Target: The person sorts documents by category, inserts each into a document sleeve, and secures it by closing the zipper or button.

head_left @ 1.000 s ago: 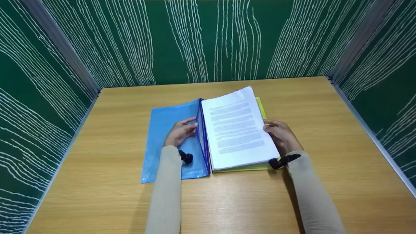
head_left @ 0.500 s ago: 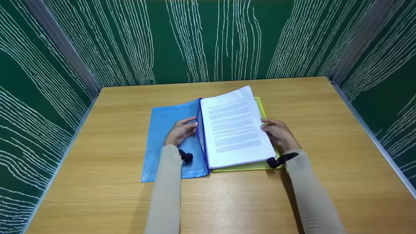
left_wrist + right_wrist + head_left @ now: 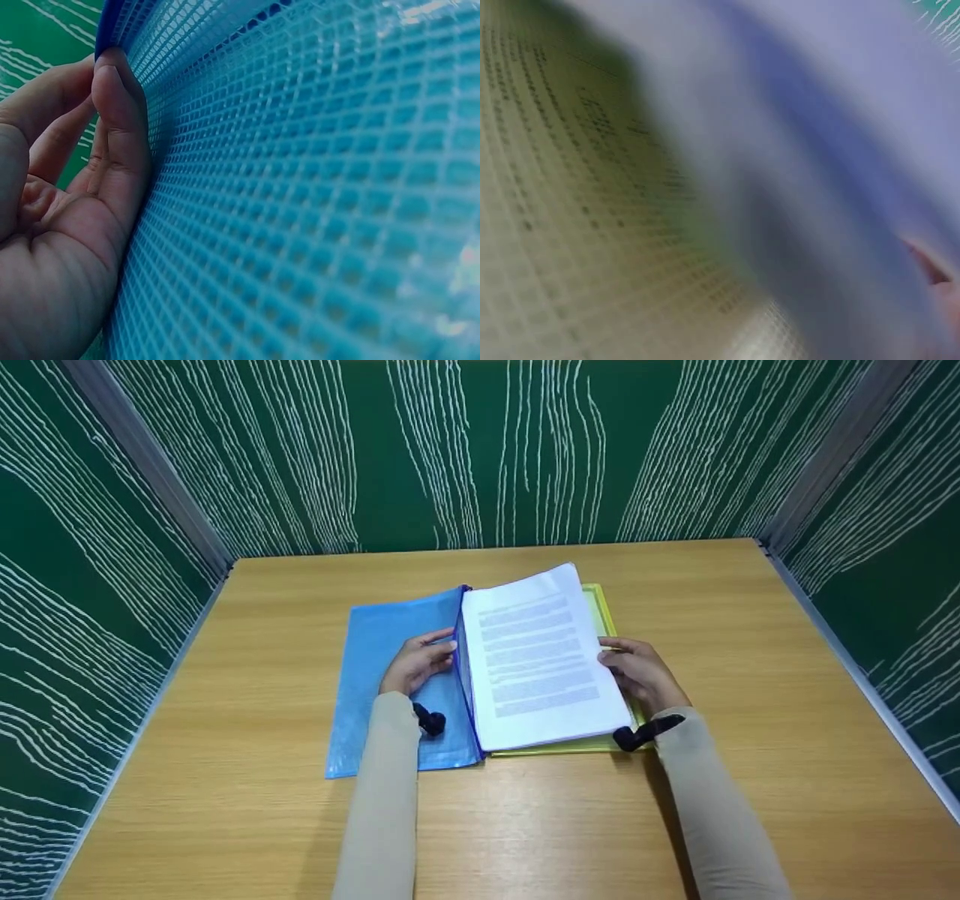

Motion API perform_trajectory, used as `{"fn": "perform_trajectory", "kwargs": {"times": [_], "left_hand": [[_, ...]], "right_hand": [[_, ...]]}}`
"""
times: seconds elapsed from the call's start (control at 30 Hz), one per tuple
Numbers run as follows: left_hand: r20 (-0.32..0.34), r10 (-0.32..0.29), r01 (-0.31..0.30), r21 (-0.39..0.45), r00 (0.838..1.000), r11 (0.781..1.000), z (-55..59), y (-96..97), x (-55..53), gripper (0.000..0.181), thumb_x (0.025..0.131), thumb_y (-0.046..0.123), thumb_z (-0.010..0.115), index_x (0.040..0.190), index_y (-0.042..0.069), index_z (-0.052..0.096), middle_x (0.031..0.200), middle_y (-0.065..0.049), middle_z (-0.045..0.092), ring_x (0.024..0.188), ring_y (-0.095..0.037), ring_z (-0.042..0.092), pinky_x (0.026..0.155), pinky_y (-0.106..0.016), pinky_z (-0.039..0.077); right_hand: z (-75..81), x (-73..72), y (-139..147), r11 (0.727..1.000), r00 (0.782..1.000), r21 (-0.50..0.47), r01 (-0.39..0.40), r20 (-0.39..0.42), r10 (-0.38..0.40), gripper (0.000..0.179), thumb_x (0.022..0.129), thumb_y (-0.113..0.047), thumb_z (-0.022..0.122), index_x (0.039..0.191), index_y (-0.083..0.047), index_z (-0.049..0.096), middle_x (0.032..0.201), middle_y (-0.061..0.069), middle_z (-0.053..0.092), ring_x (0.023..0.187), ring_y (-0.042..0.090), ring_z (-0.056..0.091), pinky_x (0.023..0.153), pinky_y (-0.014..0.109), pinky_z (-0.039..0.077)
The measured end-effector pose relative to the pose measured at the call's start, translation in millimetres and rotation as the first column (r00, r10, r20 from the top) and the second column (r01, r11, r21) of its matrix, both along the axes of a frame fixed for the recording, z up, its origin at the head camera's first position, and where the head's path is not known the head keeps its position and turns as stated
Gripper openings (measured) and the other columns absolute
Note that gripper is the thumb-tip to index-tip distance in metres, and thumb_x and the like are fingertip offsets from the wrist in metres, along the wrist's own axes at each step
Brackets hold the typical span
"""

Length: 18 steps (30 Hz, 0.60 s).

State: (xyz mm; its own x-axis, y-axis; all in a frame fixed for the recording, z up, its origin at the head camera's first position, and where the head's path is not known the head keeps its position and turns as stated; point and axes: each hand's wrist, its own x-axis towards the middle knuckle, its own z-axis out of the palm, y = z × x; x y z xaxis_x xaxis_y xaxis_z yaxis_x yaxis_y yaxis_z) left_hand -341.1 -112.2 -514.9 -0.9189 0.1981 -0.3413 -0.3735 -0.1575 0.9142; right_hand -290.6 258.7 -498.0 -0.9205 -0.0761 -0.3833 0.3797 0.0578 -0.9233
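Near the table's middle: the paper stack (image 3: 536,667), printed side up, slanting over a yellow-edged folder (image 3: 606,615), its left edge right by the mouth of the blue folder (image 3: 375,645); whether any of it sits inside, I can't tell from where I stand.
Weight of the paper stack: light enough for one hand, I'd guess, though it looks like a good number of leaves.
Feel of the paper stack: limp and smooth, likely to bow when held along one side only — the far edge curves as it is — and apt to slip leaf over leaf or crease at the corners.
Where to take hold: best at 3 o'clock, halfway along the edge, thumb above and fingers beneath; a pinch on the 1 o'clock corner would probably bend it.
Right hand (image 3: 643,671): at the stack's 3 o'clock, gripping that edge, thumb showing; the fingers beneath are mostly hidden.
Blue folder: at 9 o'clock, mesh plastic, probably floppy and a bit slick, so its dark blue edging (image 3: 109,24) seems the surer part to pinch.
Left hand (image 3: 416,666): at 9 o'clock, fingertips pinching that edging, which stands raised beside the sheets.
Yellow-edged folder: flat beneath, peeping out from 1 o'clock round to 6.
Table (image 3: 540,825): wood-patterned, under everything.
Green wall (image 3: 382,495): at 12 o'clock — white wavy lines all over.
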Motion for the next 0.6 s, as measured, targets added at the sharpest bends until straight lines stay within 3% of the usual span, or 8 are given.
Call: {"fn": "perform_trajectory", "kwargs": {"times": [0.13, 0.37, 0.6], "left_hand": [[-0.004, -0.002, 0.002, -0.004, 1.0, 1.0, -0.3, 0.1, 0.0, 0.044, 0.089, 0.008, 0.068, 0.132, 0.011, 0.06, 0.098, -0.007, 0.068, 0.074, -0.012, 0.062, 0.07, -0.024, 0.054], [0.009, 0.0, 0.0, -0.013, 1.0, 1.0, 1.4, 1.3, 0.6, 0.043, 0.088, 0.008, 0.069, 0.13, 0.011, 0.061, 0.105, -0.009, 0.067, 0.073, -0.012, 0.06, 0.069, -0.024, 0.053], [0.005, 0.008, -0.008, 0.001, 1.0, 1.0, 0.2, 2.7, 0.8, 0.042, 0.088, 0.006, 0.068, 0.13, 0.01, 0.061, 0.092, -0.006, 0.066, 0.072, -0.011, 0.061, 0.067, -0.021, 0.053]], "right_hand": [[0.0, 0.1, -2.7, 1.0, 1.0, -0.004, -0.003, -0.005, 0.003, 0.053, 0.097, -0.008, 0.054, 0.147, -0.005, 0.037, 0.093, -0.006, 0.06, 0.079, 0.006, 0.06, 0.07, 0.021, 0.054], [2.7, 0.9, -8.0, 0.999, 0.999, -0.002, -0.038, -0.018, 0.038, 0.053, 0.097, -0.008, 0.052, 0.148, -0.005, 0.035, 0.093, -0.006, 0.063, 0.08, 0.006, 0.064, 0.07, 0.022, 0.055], [1.5, 2.3, -13.0, 0.998, 0.998, -0.014, -0.056, -0.035, 0.056, 0.05, 0.096, -0.006, 0.053, 0.144, -0.003, 0.04, 0.093, -0.004, 0.066, 0.08, 0.008, 0.067, 0.069, 0.021, 0.056]]}}
